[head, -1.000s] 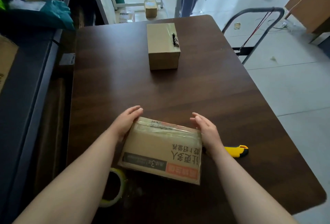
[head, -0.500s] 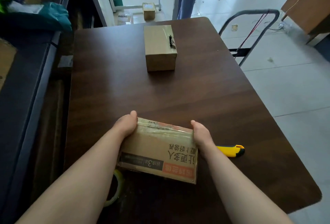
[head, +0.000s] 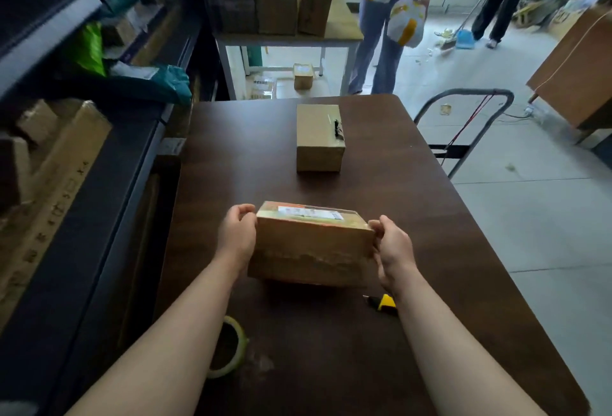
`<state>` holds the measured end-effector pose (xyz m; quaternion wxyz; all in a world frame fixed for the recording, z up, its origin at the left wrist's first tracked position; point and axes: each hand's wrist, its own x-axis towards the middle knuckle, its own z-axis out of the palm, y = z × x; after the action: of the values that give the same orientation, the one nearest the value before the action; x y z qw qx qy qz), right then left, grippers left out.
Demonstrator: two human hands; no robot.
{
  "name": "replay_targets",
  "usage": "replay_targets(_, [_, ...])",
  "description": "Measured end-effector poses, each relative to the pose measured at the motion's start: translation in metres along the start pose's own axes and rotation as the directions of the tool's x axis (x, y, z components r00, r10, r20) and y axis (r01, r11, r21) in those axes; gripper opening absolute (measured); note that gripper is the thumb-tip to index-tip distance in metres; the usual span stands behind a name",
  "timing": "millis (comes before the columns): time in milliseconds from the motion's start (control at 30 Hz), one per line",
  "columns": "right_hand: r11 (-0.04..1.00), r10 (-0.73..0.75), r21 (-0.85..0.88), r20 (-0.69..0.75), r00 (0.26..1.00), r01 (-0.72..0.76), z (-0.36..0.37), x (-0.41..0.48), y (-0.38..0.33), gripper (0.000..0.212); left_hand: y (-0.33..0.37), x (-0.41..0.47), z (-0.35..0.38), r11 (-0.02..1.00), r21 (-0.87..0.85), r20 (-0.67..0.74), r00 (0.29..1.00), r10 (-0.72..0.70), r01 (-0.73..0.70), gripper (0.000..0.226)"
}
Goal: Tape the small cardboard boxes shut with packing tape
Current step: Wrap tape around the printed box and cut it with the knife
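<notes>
Dark wood counter (head: 430, 250). My left hand (head: 236, 238) and right hand (head: 394, 250) grip the near box (head: 311, 246) by its ends. A second box (head: 319, 137) sits at 12 o'clock, shelving (head: 109, 203) at 9.

Dark wood table (head: 381, 190), grey tiled floor (head: 536, 210), left shelving (head: 82, 157)

We lose part of the tape roll (head: 244, 344) behind our left forearm (head: 185, 333) and most of the yellow knife (head: 384, 302) under our right forearm (head: 440, 333), and the label (head: 309, 213) on the box (head: 311, 246) is too small to read.
</notes>
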<state>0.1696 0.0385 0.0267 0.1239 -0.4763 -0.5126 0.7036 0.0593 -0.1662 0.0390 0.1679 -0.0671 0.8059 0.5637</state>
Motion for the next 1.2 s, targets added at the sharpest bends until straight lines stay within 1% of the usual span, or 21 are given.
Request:
replay_targets(100, [0.996, 0.031, -0.077, -0.081, 0.996, -0.038, -0.005, -0.007, 0.027, 0.032, -0.020, -0.016, -0.001, 0.996, 0.080, -0.080, 0.996, -0.025, 0.032, 0.027])
replay_targets(167, [0.980, 0.026, -0.192, -0.116, 0.993, -0.048, -0.009, -0.007, 0.045, 0.035, -0.036, -0.027, 0.000, 0.983, 0.156, -0.133, 0.989, -0.072, 0.092, 0.025])
replay_targets(233, [0.936, 0.028, -0.345, -0.128, 0.991, -0.071, -0.012, -0.010, 0.054, 0.034, -0.051, -0.034, 0.004, 0.963, 0.217, -0.139, 0.982, -0.130, 0.158, 0.026])
replay_targets(300, [0.880, -0.026, -0.474, -0.125, 0.992, -0.037, -0.014, -0.014, 0.054, 0.029, -0.062, -0.035, 0.007, 0.949, 0.262, -0.139, 0.980, -0.145, 0.178, 0.029])
replay_targets(367, [0.820, -0.102, -0.572, -0.105, 0.989, 0.023, -0.011, -0.011, 0.054, 0.024, -0.065, -0.031, 0.012, 0.936, 0.311, -0.166, 0.979, -0.117, 0.164, 0.035])
replay_targets(433, [0.707, -0.230, -0.699, -0.081, 0.970, 0.109, -0.001, -0.008, 0.054, 0.030, -0.061, -0.027, 0.020, 0.910, 0.395, -0.214, 0.976, -0.047, 0.130, 0.043])
replay_targets(500, [0.524, -0.381, -0.828, -0.017, 0.924, 0.201, 0.020, -0.005, 0.058, 0.041, -0.057, -0.023, 0.035, 0.858, 0.512, -0.202, 0.976, 0.080, 0.036, 0.049])
replay_targets(533, [0.436, -0.413, -0.873, 0.022, 0.910, 0.219, 0.033, -0.003, 0.062, 0.047, -0.056, -0.021, 0.046, 0.813, 0.582, -0.171, 0.977, 0.125, -0.002, 0.053])
replay_targets(567, [0.363, -0.414, -0.905, 0.058, 0.908, 0.223, 0.045, -0.002, 0.066, 0.051, -0.058, -0.019, 0.056, 0.764, 0.645, -0.140, 0.980, 0.142, -0.019, 0.057])
replay_targets(633, [0.241, -0.375, -0.948, 0.106, 0.921, 0.208, 0.064, 0.002, 0.077, 0.058, -0.063, -0.014, 0.073, 0.667, 0.745, -0.094, 0.989, 0.112, -0.005, 0.068])
replay_targets(700, [0.155, -0.362, -0.970, 0.118, 0.925, 0.185, 0.071, 0.006, 0.086, 0.063, -0.072, -0.012, 0.081, 0.583, 0.812, -0.083, 0.991, 0.104, 0.007, 0.075])
replay_targets(733, [0.134, -0.364, -0.975, 0.115, 0.924, 0.175, 0.073, 0.009, 0.088, 0.064, -0.074, -0.010, 0.082, 0.567, 0.824, -0.091, 0.989, 0.115, 0.010, 0.077])
replay_targets(833, [0.111, -0.338, -0.979, 0.127, 0.932, 0.174, 0.072, 0.009, 0.089, 0.064, -0.073, -0.011, 0.083, 0.569, 0.822, -0.078, 0.990, 0.116, -0.002, 0.078])
replay_targets(900, [0.087, -0.334, -0.974, 0.169, 0.927, 0.209, 0.066, 0.010, 0.087, 0.063, -0.074, -0.011, 0.078, 0.542, 0.839, -0.039, 0.989, 0.146, -0.046, 0.076])
replay_targets(967, [0.052, -0.309, -0.964, 0.234, 0.922, 0.262, 0.052, 0.014, 0.083, 0.061, -0.077, -0.008, 0.066, 0.538, 0.837, 0.016, 0.987, 0.157, -0.099, 0.073])
replay_targets(1033, [0.038, -0.301, -0.950, 0.286, 0.910, 0.311, 0.038, 0.019, 0.080, 0.061, -0.082, -0.005, 0.056, 0.529, 0.834, 0.062, 0.979, 0.195, -0.158, 0.069])
replay_targets(1133, [0.070, -0.283, -0.929, 0.330, 0.901, 0.362, 0.026, 0.023, 0.076, 0.061, -0.085, -0.004, 0.051, 0.552, 0.806, 0.107, 0.971, 0.216, -0.211, 0.065])
replay_targets(1200, [0.128, -0.246, -0.898, 0.382, 0.891, 0.420, 0.019, 0.024, 0.074, 0.059, -0.087, -0.003, 0.045, 0.606, 0.763, 0.134, 0.972, 0.193, -0.225, 0.063])
